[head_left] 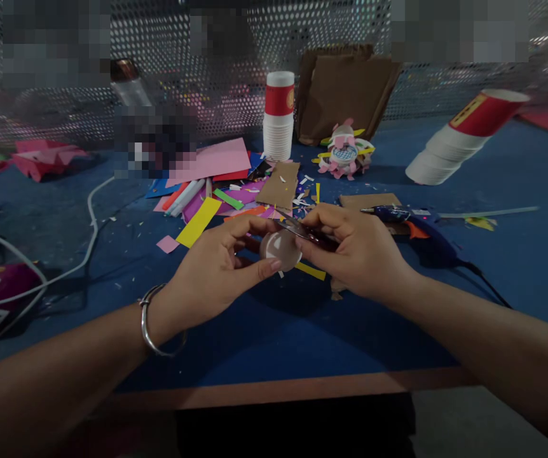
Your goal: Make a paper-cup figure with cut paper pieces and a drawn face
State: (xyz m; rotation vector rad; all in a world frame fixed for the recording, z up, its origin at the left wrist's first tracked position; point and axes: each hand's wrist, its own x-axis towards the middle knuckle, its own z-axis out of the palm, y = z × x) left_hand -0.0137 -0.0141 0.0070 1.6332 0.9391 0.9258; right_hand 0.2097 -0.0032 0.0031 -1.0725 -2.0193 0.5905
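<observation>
Pinched in the left hand (210, 267) is a cup (284, 249), round end facing the camera; scissors (306, 233), long axis slanting leftward and away, are gripped by the right hand (367, 254).

The left hand (210, 267) holds a small, pale, round thing (281, 252), and the right hand (367, 257) holds scissors (305, 233) right by its edge. They are over a blue table (236, 356). Behind them lie bits of bright paper (201, 222). Two stacks of cups (278, 135) and some brown cardboard (345, 95) are farther back. A glue gun (429, 232) lies near the right hand.
</observation>
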